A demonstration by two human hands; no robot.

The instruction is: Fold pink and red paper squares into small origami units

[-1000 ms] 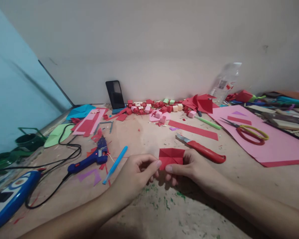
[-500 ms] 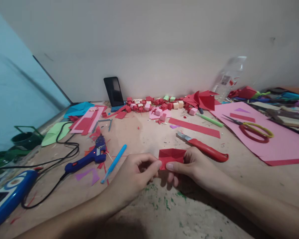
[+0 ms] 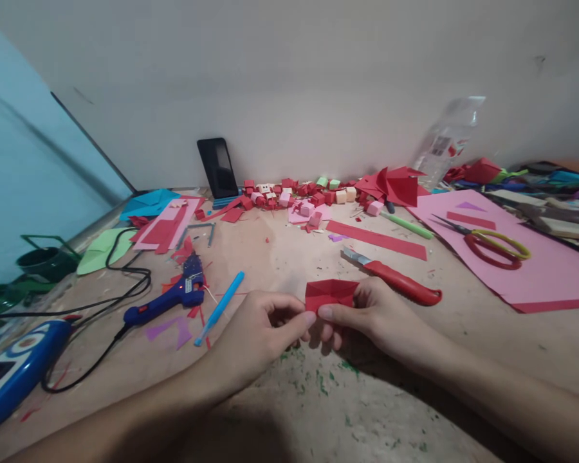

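Note:
A small folded piece of red paper (image 3: 330, 294) with crease lines is held up between both hands, over the front middle of the table. My left hand (image 3: 270, 321) pinches its lower left edge between thumb and fingers. On the other side, my right hand (image 3: 367, 308) grips its right end, the thumb lying along the lower edge and the fingers curled behind. The fingertips behind the paper are partly hidden. A red-handled utility knife (image 3: 395, 280) lies just beyond my right hand, and a blue pen-like stick (image 3: 220, 308) rests left of my left hand.
A blue glue gun (image 3: 174, 299) with a black cord lies at left. Several small paper cubes (image 3: 289, 196) line the wall beside a phone (image 3: 217, 168). Scissors (image 3: 492, 244) rest on pink paper (image 3: 525, 276) at right. Behind them leans a plastic bottle (image 3: 448, 145).
Both hands still hold the red paper. My left thumb has shifted to its lower edge, close to my right thumb. The view has moved slightly.

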